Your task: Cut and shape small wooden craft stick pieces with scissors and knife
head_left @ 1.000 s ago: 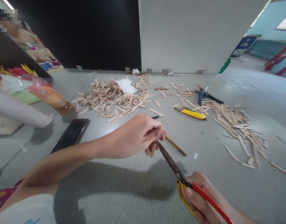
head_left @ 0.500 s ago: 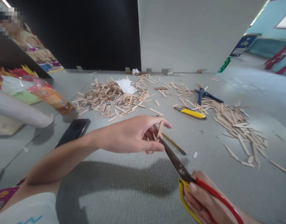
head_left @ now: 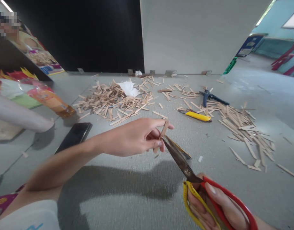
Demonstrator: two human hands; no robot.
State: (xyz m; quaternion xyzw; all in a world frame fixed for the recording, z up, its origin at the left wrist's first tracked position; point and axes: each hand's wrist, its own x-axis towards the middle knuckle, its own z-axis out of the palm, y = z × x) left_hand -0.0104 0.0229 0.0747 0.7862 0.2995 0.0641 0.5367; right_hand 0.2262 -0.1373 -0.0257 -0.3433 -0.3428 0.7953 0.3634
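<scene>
My left hand (head_left: 139,137) pinches a thin wooden stick (head_left: 164,128) above the floor, its upper end leaning against the index finger. Red-and-yellow-handled scissors (head_left: 181,161) fill my right hand (head_left: 223,201), fingers through the loops. Their tips meet the stick beside my left fingertips; the blades look slightly parted. Below the blades, partly covered by them, a yellow pencil-like rod (head_left: 179,147) lies on the floor. Beyond my left hand is a heap of short wooden pieces (head_left: 106,99), with a white tissue (head_left: 129,88) on it.
A yellow utility knife (head_left: 198,115) and a dark plier-like tool (head_left: 206,95) lie near more loose sticks (head_left: 245,127) on the right. Left of my forearm are a black phone (head_left: 76,135) and a bottle (head_left: 51,99). Panels (head_left: 199,35) stand behind; another person sits far left.
The scissor handles have spread and the blades have parted a little. My left fingers have shifted slightly around the stick, the thumb drawing back.
</scene>
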